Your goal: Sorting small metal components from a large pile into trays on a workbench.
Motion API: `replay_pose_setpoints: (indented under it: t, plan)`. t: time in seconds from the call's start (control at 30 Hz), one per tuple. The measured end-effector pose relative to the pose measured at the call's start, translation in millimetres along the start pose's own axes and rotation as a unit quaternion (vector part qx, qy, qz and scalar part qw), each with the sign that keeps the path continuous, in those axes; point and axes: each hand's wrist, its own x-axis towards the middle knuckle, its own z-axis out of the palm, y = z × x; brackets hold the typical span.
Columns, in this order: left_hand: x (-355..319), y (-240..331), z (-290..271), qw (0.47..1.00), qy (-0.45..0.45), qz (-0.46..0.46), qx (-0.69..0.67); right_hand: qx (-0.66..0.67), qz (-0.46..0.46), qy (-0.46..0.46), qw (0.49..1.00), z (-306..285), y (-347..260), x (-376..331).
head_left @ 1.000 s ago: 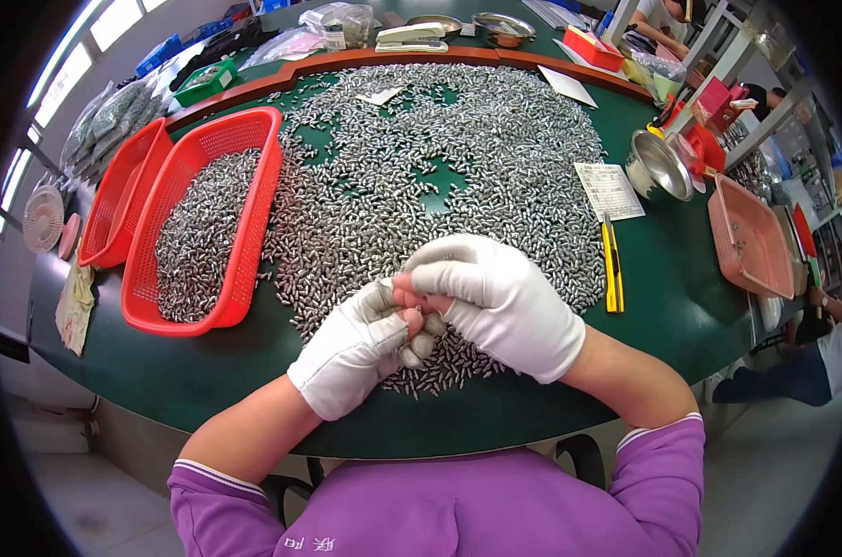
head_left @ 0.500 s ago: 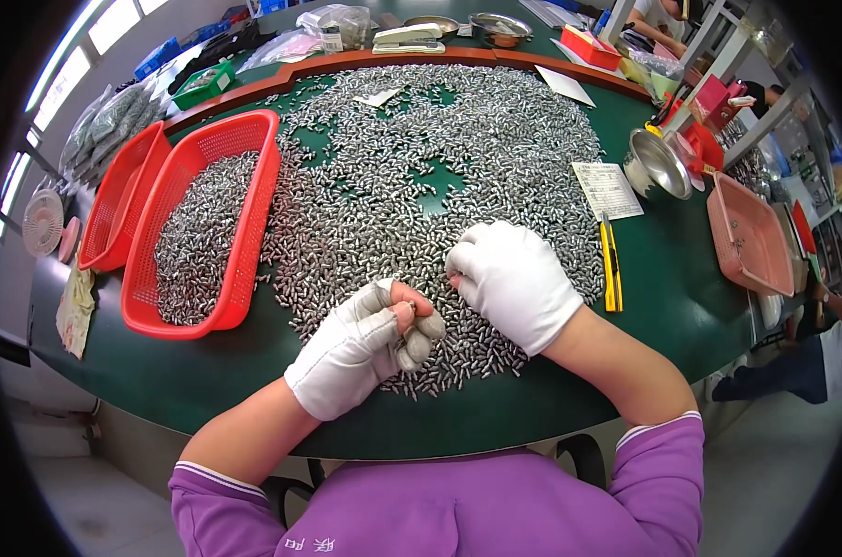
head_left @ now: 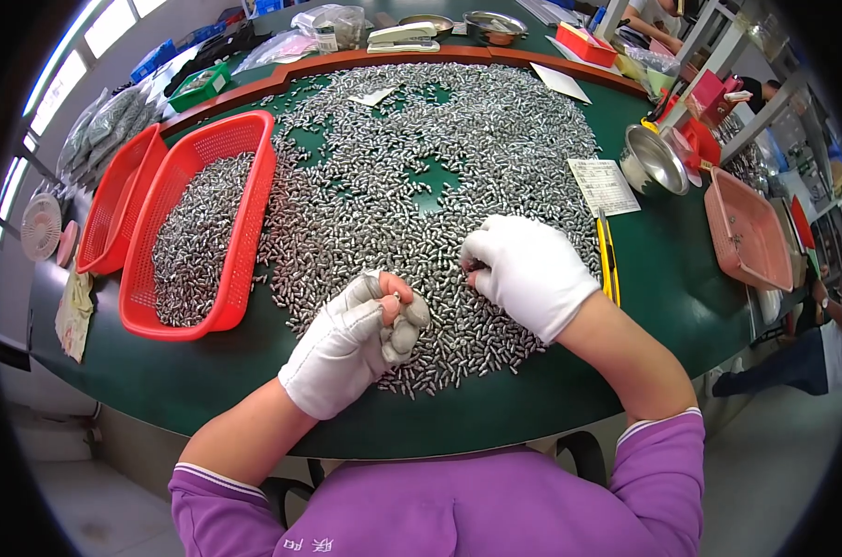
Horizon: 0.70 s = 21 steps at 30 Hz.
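Note:
A wide heap of small silver metal pieces (head_left: 421, 176) covers the green round table (head_left: 681, 278). My left hand (head_left: 351, 343), in a white glove with bare fingertips, is curled closed at the heap's near edge, with small metal pieces held in the fist. My right hand (head_left: 523, 269), also gloved, rests palm down on the heap a little to the right, fingertips pinching among the pieces. The two hands are apart.
A red mesh basket (head_left: 254, 186) part-filled with the same pieces stands at left, a second red basket (head_left: 114, 204) beside it. A yellow utility knife (head_left: 607, 260), a paper sheet (head_left: 603, 186), a steel bowl (head_left: 651, 160) and a pink tray (head_left: 746, 232) lie at right.
My hands were together a second ago. The right hand has moved away to the right onto the heap, while the left stays closed near the table's front.

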Motion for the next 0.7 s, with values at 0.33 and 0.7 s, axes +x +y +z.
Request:
replay_pose_setpoints:
  t: [0.33,0.7]
  plan:
    - [0,1,-5,1.000,-0.021,-0.015,-0.004,0.232,-0.060,0.094,0.966,-6,-15,6]
    - [-2,-2,-2,0.999,-0.015,-0.036,-0.021,0.387,-0.123,0.112,0.907,-1,-33,-2]
